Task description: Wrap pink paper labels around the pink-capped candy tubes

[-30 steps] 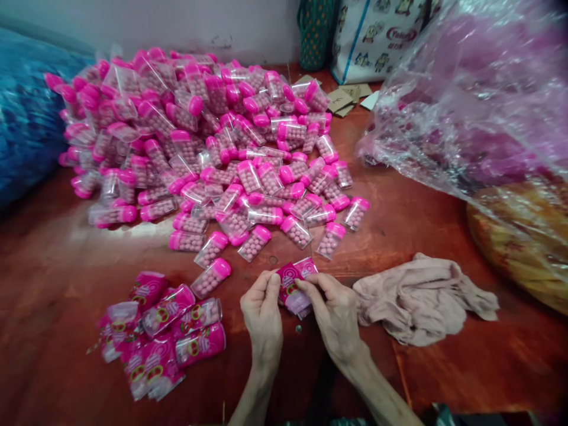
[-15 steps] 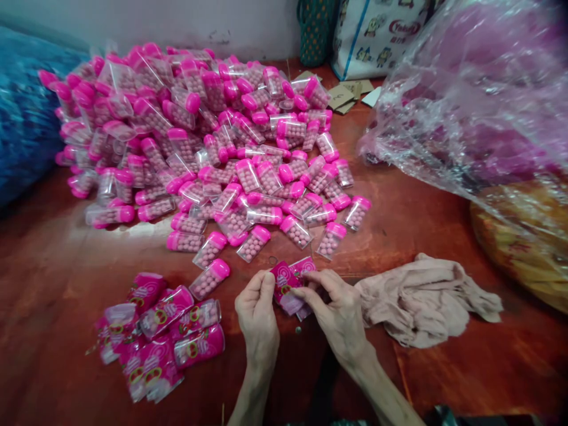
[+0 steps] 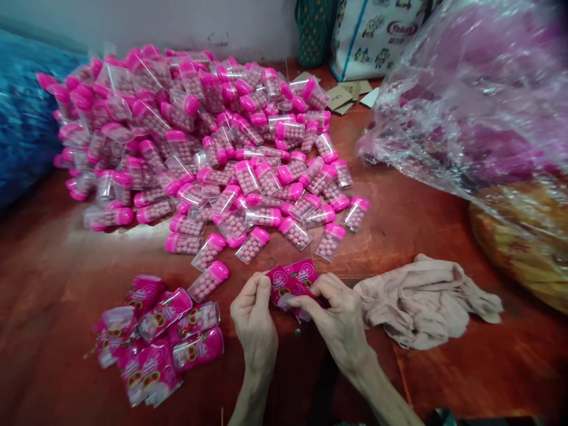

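Between my two hands are printed pink plastic sleeves (image 3: 279, 280), overlapping, with clear lower ends. My left hand (image 3: 255, 319) is closed, pinching the left edge with thumb and finger. My right hand (image 3: 341, 322) grips the right side, its thumb lying across the lower part. Whether one of these sleeves has a container inside, I cannot tell. Left of my left hand lies a small heap of sleeved candy containers (image 3: 198, 349). Just above that heap rests an unsleeved clear candy container (image 3: 208, 282) with a pink cap and pink balls inside.
A large pile of pink-capped candy containers (image 3: 261, 180) spreads over the red-brown table (image 3: 465, 384). A crumpled beige cloth (image 3: 417, 302) lies right of my hands. Clear plastic wrapping (image 3: 444, 118), a blue bag (image 3: 26, 118), cardboard pieces (image 3: 341, 97) and a white printed bag (image 3: 377, 41) surround the pile.
My left hand has shifted slightly left, the sleeves moving a little with it. My right fingers have moved lower around the right sleeve, so more of its printed top shows.
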A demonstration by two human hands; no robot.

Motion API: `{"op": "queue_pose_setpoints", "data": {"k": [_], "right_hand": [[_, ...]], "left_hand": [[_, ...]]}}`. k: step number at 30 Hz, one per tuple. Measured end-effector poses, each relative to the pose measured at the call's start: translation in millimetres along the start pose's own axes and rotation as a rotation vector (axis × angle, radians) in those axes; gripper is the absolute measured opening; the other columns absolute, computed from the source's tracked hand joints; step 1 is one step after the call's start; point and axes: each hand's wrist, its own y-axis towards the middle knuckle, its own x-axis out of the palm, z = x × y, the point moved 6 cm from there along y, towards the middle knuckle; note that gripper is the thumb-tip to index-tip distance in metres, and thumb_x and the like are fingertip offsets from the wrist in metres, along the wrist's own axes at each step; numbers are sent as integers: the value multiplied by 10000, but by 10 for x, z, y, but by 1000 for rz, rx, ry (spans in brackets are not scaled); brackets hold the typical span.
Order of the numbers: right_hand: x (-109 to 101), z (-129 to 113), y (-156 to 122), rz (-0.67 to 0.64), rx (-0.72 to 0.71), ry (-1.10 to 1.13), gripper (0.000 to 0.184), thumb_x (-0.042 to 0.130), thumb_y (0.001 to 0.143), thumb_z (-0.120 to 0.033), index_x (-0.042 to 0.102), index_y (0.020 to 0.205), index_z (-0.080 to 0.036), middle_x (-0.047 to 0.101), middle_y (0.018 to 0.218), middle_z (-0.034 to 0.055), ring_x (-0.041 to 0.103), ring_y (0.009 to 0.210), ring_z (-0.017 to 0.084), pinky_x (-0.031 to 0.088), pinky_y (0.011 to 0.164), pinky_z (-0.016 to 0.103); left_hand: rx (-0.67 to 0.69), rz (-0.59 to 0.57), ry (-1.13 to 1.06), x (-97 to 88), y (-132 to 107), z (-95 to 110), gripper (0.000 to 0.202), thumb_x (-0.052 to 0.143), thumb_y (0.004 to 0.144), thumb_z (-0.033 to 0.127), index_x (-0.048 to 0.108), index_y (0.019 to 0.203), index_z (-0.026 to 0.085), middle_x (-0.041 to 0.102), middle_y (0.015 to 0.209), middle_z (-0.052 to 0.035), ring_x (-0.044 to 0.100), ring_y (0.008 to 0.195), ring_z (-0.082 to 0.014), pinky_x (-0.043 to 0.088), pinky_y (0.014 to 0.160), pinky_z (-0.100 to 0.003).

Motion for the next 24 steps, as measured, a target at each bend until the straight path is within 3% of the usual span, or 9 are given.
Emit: {"op": "queue_pose_setpoints", "data": {"k": [6,9,13,19,24], "right_hand": [[21,54,-12,-30,-23,-272,238,491,887,-260,622,704,-182,530,644,14,494,650,163,387,608,284],[51,74,-31,-18,-49,-409,308,380,929,-254,647,819,-148,532,676,50,505,652,184,398,595,300],[32,86,-38,32,-53,-488,320,377,928,-292,592,1090,-118,567,765,83,525,687,205,425,614,321],[-145,-112,-52,197,-150,-314,246,428,911,-246,623,1012,-136,597,837,95,510,800,211,437,714,347],[-110,-36,-66,165,-82,-253,207,457,893,-220,656,889,-165,590,759,65,520,743,194,428,696,337]], "left_hand": [[28,178,-73,-142,90,95,117,692,670,225,617,630,145,547,550,55,470,500,-65,419,524,-179],[17,174,-69,-153,104,82,109,702,662,226,631,642,144,561,563,49,486,520,-69,427,534,-184],[20,162,-61,-157,84,67,98,701,665,235,648,659,153,574,564,54,497,536,-71,421,546,-184],[-17,98,-77,-95,40,87,114,701,670,235,683,742,149,660,672,16,568,619,-104,453,613,-226],[-91,49,-130,-47,23,95,105,719,645,216,691,723,150,673,655,16,578,603,-100,462,628,-230]]}}
